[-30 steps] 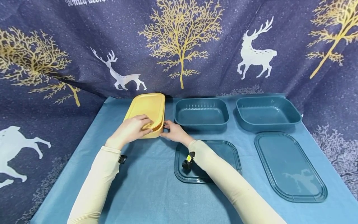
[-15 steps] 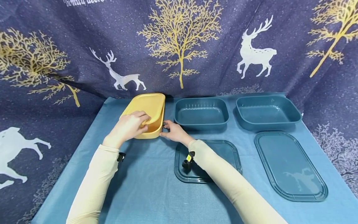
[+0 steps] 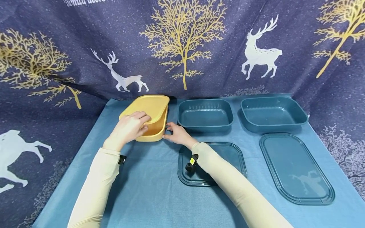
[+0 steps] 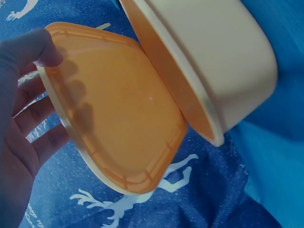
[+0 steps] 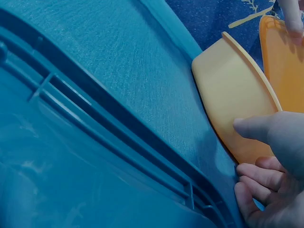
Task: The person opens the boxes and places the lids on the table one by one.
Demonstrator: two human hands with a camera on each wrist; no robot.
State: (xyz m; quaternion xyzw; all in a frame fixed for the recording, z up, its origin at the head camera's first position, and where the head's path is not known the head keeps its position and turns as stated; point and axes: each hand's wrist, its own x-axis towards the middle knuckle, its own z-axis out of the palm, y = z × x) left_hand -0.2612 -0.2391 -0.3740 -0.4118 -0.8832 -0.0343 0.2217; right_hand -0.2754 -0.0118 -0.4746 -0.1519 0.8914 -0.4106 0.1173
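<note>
A yellow storage box (image 3: 152, 136) stands at the back left of the table. Its yellow lid (image 3: 148, 107) is tilted, raised at the near edge while the far end stays against the box. My left hand (image 3: 131, 125) pinches the raised edge; in the left wrist view the thumb lies over the lid's underside (image 4: 118, 104), and the other fingers are behind it. My right hand (image 3: 178, 134) rests against the box's near right corner. The right wrist view shows its thumb on the box wall (image 5: 232, 90) and its loosely bent fingers low beside the base.
Two dark teal boxes, one in the middle (image 3: 205, 128) and one at right (image 3: 273, 126), stand lidless along the back. A teal lid (image 3: 225, 152) lies partly under my right forearm, another teal lid (image 3: 296, 171) further right. A patterned cloth (image 3: 199, 72) hangs behind.
My left hand has drawn up and slightly left with the lid's near edge, and the gap above the yellow box has widened. My right hand has kept its place at the corner.
</note>
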